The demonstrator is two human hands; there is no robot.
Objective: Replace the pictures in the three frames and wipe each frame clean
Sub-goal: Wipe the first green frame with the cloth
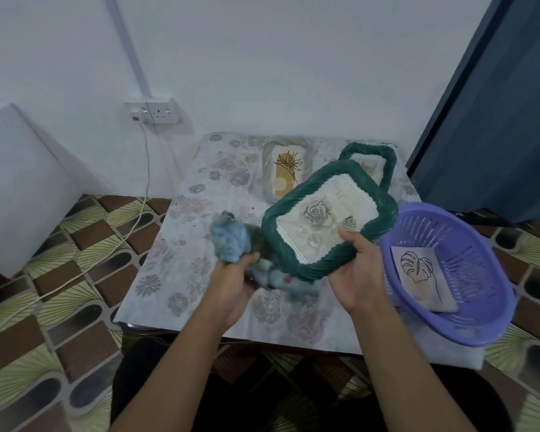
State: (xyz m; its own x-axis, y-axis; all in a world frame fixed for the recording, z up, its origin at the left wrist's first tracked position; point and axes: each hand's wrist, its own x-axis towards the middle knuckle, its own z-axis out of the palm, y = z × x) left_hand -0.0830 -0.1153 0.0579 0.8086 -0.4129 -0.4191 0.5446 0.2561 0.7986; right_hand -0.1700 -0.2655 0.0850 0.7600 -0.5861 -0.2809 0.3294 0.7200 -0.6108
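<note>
Person, head-cam view, only arms + lap seen.
Left hand (231, 288) + right hand (360, 275): both bare.
Left forearm (181, 369) + right forearm (396, 363): bare as far as visible, down to bottom edge of view.
Lower body: black garment (231, 400), plain, matte, covers lap + legs. It shows btw arms and outside each arm at bottom centre.
Fabric too dark to tell type, seams or pockets.
</note>
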